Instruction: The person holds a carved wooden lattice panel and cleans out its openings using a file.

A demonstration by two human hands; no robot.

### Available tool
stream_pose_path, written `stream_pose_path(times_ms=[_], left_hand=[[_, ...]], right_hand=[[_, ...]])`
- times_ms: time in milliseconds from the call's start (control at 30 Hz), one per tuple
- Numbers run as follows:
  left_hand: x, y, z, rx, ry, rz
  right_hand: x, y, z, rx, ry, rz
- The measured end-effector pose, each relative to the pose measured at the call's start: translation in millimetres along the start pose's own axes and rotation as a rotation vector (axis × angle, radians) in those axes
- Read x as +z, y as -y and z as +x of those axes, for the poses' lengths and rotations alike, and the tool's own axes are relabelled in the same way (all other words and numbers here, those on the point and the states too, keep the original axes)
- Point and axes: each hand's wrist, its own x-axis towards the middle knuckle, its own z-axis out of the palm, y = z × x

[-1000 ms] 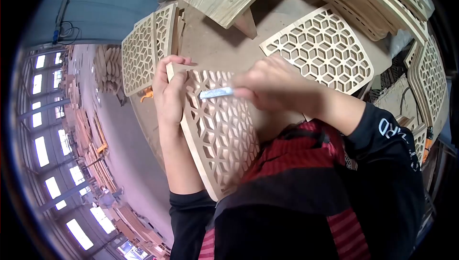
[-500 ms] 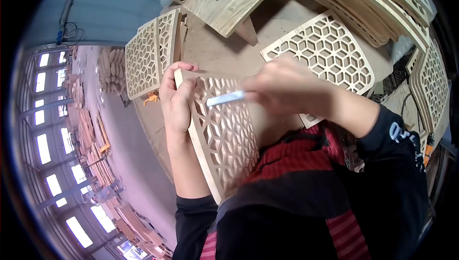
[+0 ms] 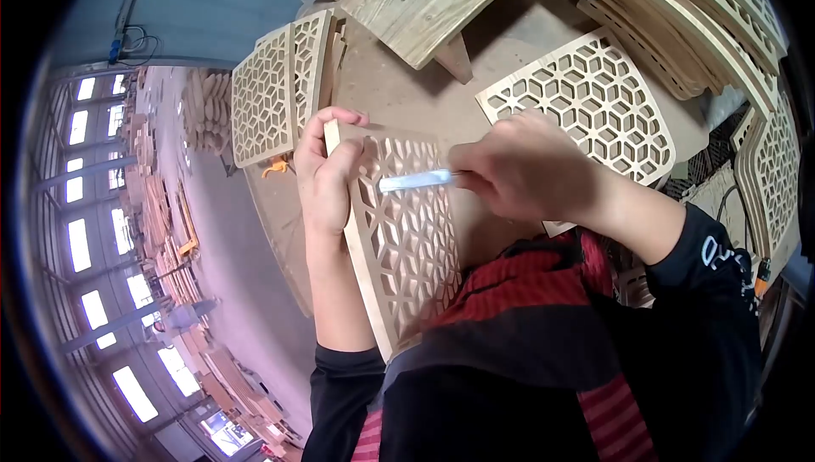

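Observation:
My left hand (image 3: 329,175) grips the upper left edge of a wooden lattice panel (image 3: 370,245), thumb on the near face and fingers behind. The panel is tilted up on edge, its lower end against my lap, and its cut-outs form a geometric pattern. My right hand (image 3: 531,165) is closed around one end of a pale, flat, narrow stick (image 3: 416,180), which looks like a file or sanding stick. The stick's far tip lies at the cut-outs near the panel's upper left; whether it enters one I cannot tell.
Another lattice panel (image 3: 594,101) lies flat beyond my right hand on the worktable (image 3: 382,71). Further lattice panels (image 3: 280,88) lean at the left. A solid wooden board (image 3: 433,3) stands at the back, with stacked curved wooden pieces (image 3: 654,46) to the right.
The view has shifted slightly, so most things sit a little further right. My right hand and the stick have moved slightly along the panel; both grips stay the same.

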Motion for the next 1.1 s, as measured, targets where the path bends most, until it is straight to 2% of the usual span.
stream_pose_path(times_ms=[33, 133, 167, 267, 300, 400, 533, 567, 667, 700, 800, 833, 933, 967, 1067, 1100], left_hand=[[2.9, -0.6, 0.1, -0.005, 0.009, -0.022], [3.9, 2.1, 1.4, 0.011, 0.037, -0.017], [1.3, 3.5, -0.1, 0.014, 0.037, -0.013], [-9.7, 5.7, -1.6, 0.016, 0.02, 0.002], [-11.0, 5.2, -0.5, 0.021, 0.017, -0.002], [-8.7, 6.3, -0.7, 0.016, 0.031, -0.01], [3.5, 8.5, -2.1, 0.036, 0.062, -0.051], [2.0, 8.0, -4.1, 0.043, 0.06, -0.039], [-6.8, 8.6, -7.3, 0.056, 0.043, -0.014], [-9.6, 10.2, -7.6, 0.055, 0.03, -0.012], [-2.0, 2.8, -7.3, 0.021, 0.044, 0.05], [-0.5, 3.9, -7.9, 0.029, 0.057, 0.031], [-5.5, 8.6, -7.4, 0.025, 0.021, -0.025], [-7.1, 6.5, -10.5, 0.025, 0.036, -0.004], [-14.2, 9.5, -16.6, 0.058, 0.027, 0.024], [-16.1, 12.4, -16.6, 0.048, -0.004, 0.01]], right_hand=[[11.0, 0.2, 6.3, -0.051, 0.011, -0.022], [46.9, 4.2, 19.3, -0.398, -0.346, 0.077], [47.4, 3.2, 17.7, -0.446, -0.365, 0.057], [24.6, 3.1, 7.8, -0.155, -0.016, 0.002], [6.9, 3.9, -0.9, -0.114, 0.017, -0.075], [3.6, 3.6, -6.1, -0.062, 0.008, -0.022], [62.4, 2.5, 16.1, -0.468, -0.53, -0.061], [67.4, 1.0, 19.0, -0.484, -0.615, -0.031], [36.3, 3.3, 0.2, -0.182, -0.108, -0.11], [15.0, 1.6, -10.9, -0.11, -0.048, -0.027], [16.8, 0.2, -11.5, -0.028, -0.092, 0.033], [20.4, 4.4, -1.8, -0.007, -0.001, -0.021], [61.6, 0.5, 5.8, -0.197, -0.474, -0.097], [63.6, 0.6, 3.0, -0.185, -0.418, -0.064], [17.8, -1.3, -12.5, -0.054, 0.016, 0.049], [18.1, -4.4, -19.7, -0.07, -0.106, -0.066]])
